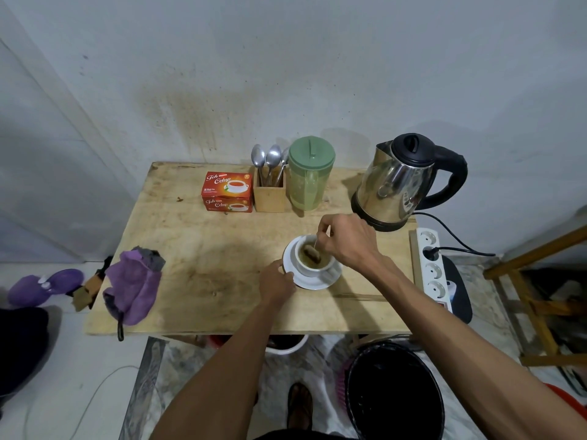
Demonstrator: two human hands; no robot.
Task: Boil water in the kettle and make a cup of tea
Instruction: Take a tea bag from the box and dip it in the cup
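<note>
A white cup point(309, 268) stands on a white saucer point(327, 279) near the right middle of the wooden table point(206, 281). Pale brown liquid fills the cup, and a tea bag point(313, 256) lies in it. My right hand point(344, 241) hovers over the cup and pinches the tea bag's string. My left hand point(275, 282) grips the saucer's left rim. The steel kettle point(397, 182) with a black lid and handle sits on its base at the back right, lid closed.
A red tea box point(228, 192), a wooden holder with spoons point(269, 185) and a green lidded jug point(309, 176) line the back. A purple cloth point(135, 281) lies at the left. A white power strip point(432, 265) holds the kettle's plug. A black bin point(394, 392) stands below.
</note>
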